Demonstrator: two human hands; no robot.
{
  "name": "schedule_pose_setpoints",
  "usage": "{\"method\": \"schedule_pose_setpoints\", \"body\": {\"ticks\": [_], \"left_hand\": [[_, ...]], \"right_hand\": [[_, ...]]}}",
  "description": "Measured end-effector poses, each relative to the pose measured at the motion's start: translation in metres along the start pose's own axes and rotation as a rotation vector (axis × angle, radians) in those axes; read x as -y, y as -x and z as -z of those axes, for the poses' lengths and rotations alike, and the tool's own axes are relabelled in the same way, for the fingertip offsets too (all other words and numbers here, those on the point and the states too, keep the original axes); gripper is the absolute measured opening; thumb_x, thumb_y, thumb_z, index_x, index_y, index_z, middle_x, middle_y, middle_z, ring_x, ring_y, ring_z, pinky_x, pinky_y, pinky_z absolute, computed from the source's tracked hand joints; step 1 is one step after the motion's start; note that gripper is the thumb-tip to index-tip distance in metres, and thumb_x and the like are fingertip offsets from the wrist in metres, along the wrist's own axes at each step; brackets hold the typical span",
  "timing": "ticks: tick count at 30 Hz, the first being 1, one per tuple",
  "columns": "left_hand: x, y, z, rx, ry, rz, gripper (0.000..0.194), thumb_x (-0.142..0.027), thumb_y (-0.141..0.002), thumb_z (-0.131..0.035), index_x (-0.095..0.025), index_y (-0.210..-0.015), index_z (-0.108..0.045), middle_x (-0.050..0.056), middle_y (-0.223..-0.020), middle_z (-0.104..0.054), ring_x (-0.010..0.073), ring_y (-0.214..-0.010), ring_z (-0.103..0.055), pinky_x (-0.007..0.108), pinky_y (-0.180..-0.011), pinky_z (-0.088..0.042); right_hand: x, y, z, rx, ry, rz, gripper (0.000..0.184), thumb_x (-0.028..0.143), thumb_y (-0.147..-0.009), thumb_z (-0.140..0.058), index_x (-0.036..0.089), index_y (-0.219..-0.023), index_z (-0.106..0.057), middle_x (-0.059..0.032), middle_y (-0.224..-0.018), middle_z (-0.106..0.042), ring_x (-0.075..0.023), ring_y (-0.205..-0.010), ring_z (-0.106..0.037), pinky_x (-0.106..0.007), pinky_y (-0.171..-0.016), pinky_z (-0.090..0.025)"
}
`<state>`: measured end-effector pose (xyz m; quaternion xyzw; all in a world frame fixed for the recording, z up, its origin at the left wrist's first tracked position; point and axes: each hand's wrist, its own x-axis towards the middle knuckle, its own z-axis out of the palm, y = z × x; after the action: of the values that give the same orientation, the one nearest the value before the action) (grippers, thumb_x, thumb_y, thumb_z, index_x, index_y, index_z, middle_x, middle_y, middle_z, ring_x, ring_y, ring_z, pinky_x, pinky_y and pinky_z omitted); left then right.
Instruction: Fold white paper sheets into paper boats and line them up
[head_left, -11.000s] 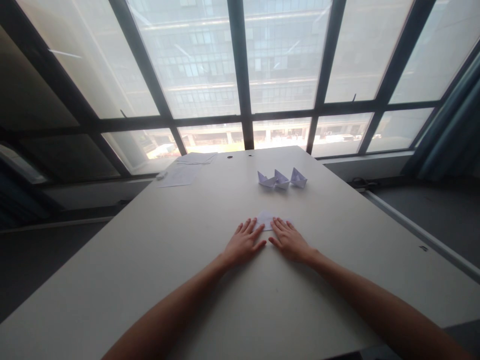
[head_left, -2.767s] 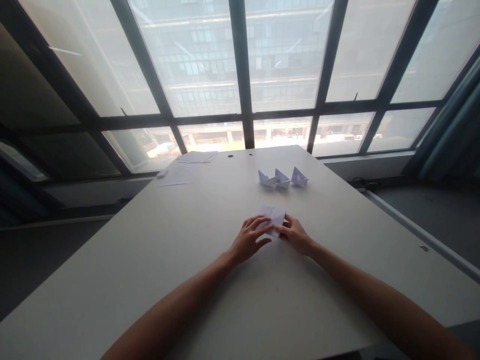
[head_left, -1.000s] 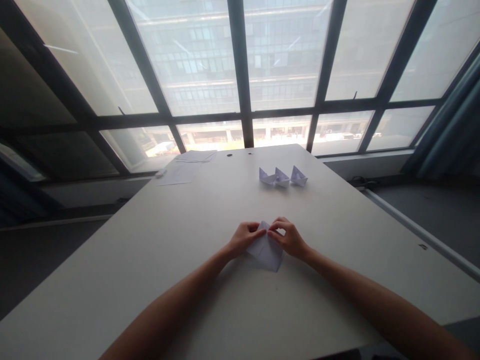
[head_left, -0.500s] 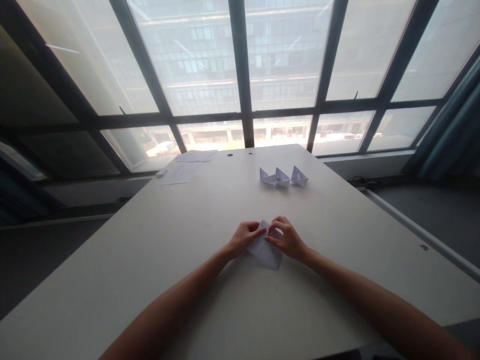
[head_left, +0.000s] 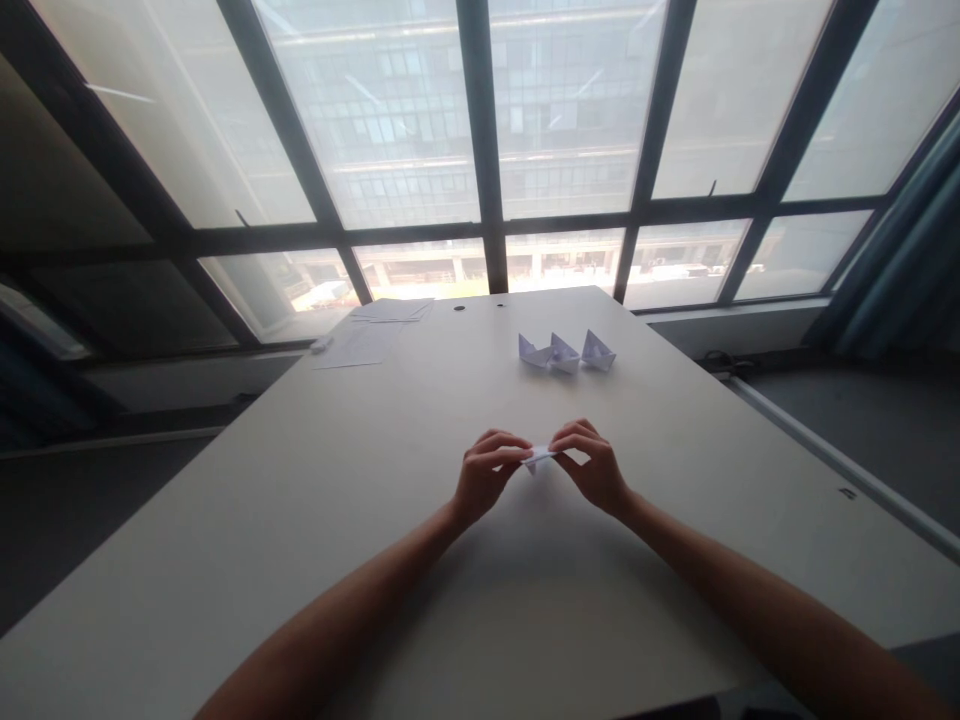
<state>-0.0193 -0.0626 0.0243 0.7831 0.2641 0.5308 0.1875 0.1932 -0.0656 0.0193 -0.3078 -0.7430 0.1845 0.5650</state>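
A folded sheet of white paper (head_left: 538, 457) is pinched between my two hands above the table, seen nearly edge-on with a small point hanging below. My left hand (head_left: 489, 470) grips its left end between thumb and fingers. On the right end, my right hand (head_left: 592, 465) holds it in a similar pinch. Beyond my hands stand three folded paper boats: a left one (head_left: 533, 352), a middle one (head_left: 564, 354) touching or close to it, and a right one (head_left: 598, 351) slightly apart.
The white table (head_left: 315, 480) reaches toward a dark-framed window (head_left: 491, 180). Flat paper sheets (head_left: 360, 340) lie at its far left, with a small white object (head_left: 321, 345) at their edge. A dark round hole (head_left: 460, 308) shows near the far end.
The folded paper was lying diamond-shaped and flat toward me. It is now lifted and turned edge-on, and both hands have shifted to hold its opposite ends.
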Motion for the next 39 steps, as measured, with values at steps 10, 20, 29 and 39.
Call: {"method": "schedule_pose_setpoints", "body": {"ticks": [10,20,29,39], "left_hand": [[0.001,0.004,0.0,-0.1,-0.24,-0.161,0.014,-0.022,-0.084,-0.07,-0.023,-0.071,-0.068,0.003,-0.087,-0.067,0.0179,-0.091,-0.061,0.036,-0.084,-0.048],[-0.001,0.003,-0.005,0.034,0.003,0.012,0.01,-0.025,-0.088,-0.065,-0.022,-0.093,-0.073,0.007,-0.091,-0.074,0.0184,-0.085,-0.068,0.034,-0.08,-0.053],[-0.001,0.0,-0.008,0.019,0.223,0.473,0.026,-0.038,-0.081,-0.071,-0.014,-0.088,-0.077,0.005,-0.079,-0.073,0.017,-0.068,-0.062,0.026,-0.063,-0.047],[-0.013,-0.006,-0.008,0.194,0.418,0.707,0.046,-0.05,-0.085,-0.062,-0.011,-0.104,-0.075,0.004,-0.077,-0.069,0.0143,-0.063,-0.057,0.021,-0.053,-0.037]], "right_hand": [[-0.002,0.001,-0.001,-0.045,0.127,0.131,0.012,0.015,-0.085,-0.066,0.025,-0.079,-0.069,-0.0034,-0.091,-0.069,-0.0205,-0.092,-0.057,-0.04,-0.085,-0.046],[-0.003,0.003,-0.005,0.055,0.09,0.038,0.006,0.025,-0.089,-0.064,0.023,-0.089,-0.07,-0.0049,-0.085,-0.069,-0.0193,-0.082,-0.061,-0.038,-0.081,-0.047],[-0.001,0.004,-0.006,0.088,-0.107,-0.288,0.021,0.038,-0.083,-0.068,0.018,-0.083,-0.071,-0.0048,-0.078,-0.069,-0.0191,-0.074,-0.061,-0.031,-0.068,-0.048],[0.011,-0.002,0.003,0.351,-0.587,-0.783,0.039,0.049,-0.073,-0.074,0.013,-0.084,-0.068,-0.0017,-0.071,-0.062,-0.0118,-0.059,-0.052,-0.023,-0.053,-0.036]]}}
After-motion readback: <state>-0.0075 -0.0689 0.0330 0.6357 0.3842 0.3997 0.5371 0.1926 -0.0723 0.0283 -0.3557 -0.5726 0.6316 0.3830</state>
